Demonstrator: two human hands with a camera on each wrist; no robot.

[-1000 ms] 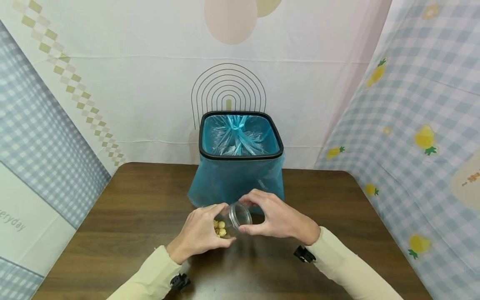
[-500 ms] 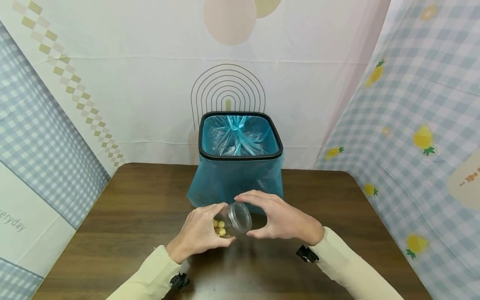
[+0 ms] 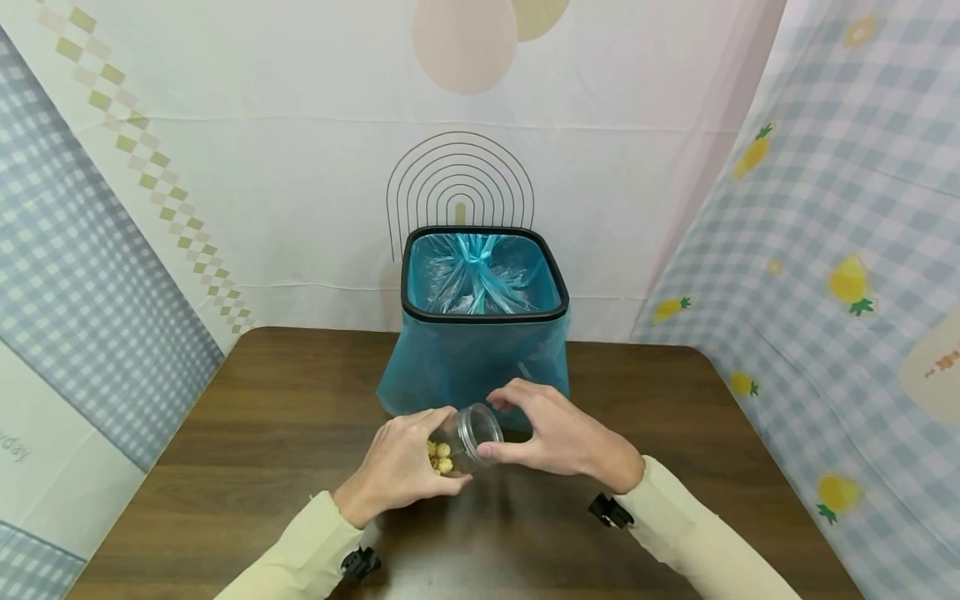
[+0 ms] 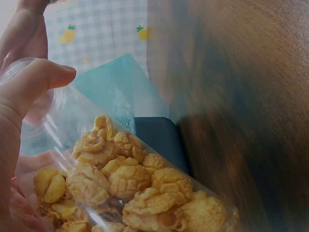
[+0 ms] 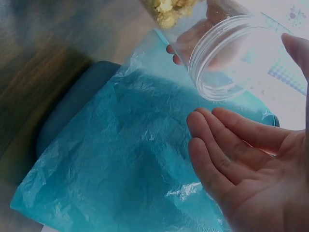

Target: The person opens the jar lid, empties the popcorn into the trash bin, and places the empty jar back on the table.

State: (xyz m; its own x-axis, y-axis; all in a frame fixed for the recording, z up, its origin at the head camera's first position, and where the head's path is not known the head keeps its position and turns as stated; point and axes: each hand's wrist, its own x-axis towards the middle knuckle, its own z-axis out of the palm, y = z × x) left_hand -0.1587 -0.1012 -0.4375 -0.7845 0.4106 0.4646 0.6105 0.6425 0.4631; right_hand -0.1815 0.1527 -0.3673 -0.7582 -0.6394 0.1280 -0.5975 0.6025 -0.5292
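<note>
Desk [image 3: 285, 400] of dark brown wood grain, with hands at work

Near its far edge stands a squarish, black-rimmed bin [image 3: 486, 318], a translucent blue plastic bag [image 3: 472, 358] lining it and hanging outside. In front, the right hand [image 3: 562, 433] has its fingers loosely bent around nothing; whether its thumb touches glassware or plastic ahead is unclear. The left hand [image 3: 401, 462] has its fingers curled round a clear, lidless cylindrical jar [image 3: 467, 437], tipped sideways between both hands, mouth toward the right one. Inside lie knobbly golden-yellow popcorn pieces [image 4: 130, 179].
</note>
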